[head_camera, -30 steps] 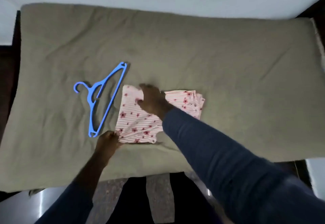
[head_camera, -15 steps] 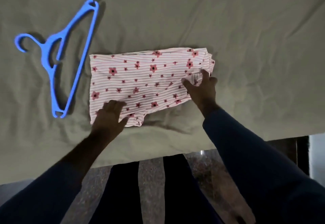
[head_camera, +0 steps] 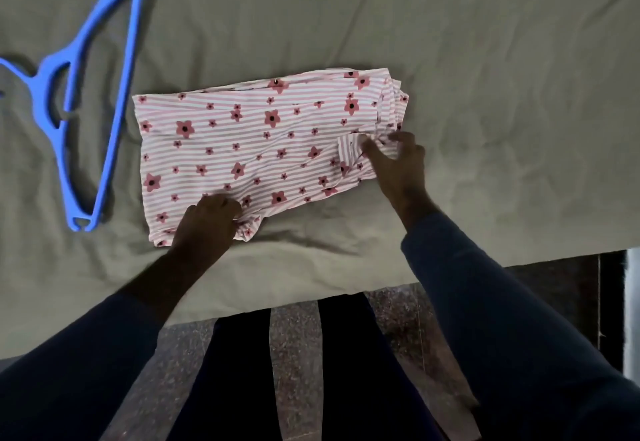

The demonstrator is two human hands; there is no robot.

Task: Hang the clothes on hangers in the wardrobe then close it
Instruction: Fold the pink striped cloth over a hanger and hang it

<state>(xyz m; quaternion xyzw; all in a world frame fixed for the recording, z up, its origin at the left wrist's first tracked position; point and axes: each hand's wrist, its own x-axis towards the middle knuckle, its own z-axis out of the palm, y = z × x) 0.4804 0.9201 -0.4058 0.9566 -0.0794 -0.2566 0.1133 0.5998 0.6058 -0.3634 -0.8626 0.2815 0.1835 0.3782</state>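
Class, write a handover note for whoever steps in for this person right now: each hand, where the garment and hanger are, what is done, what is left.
Left hand grips the near edge of the folded striped garment.
Right hand pinches a fold at its right end.
Garment lies on the bed; blue hanger lies untouched to its left.
Done: nothing hung.
Left: unfold, put on hanger, hang in the wardrobe (not in view), close it.

Both arms forward; left grip (head_camera: 207,221) clutches garment (head_camera: 242,143) edge, right grip (head_camera: 398,167) pinches fold.
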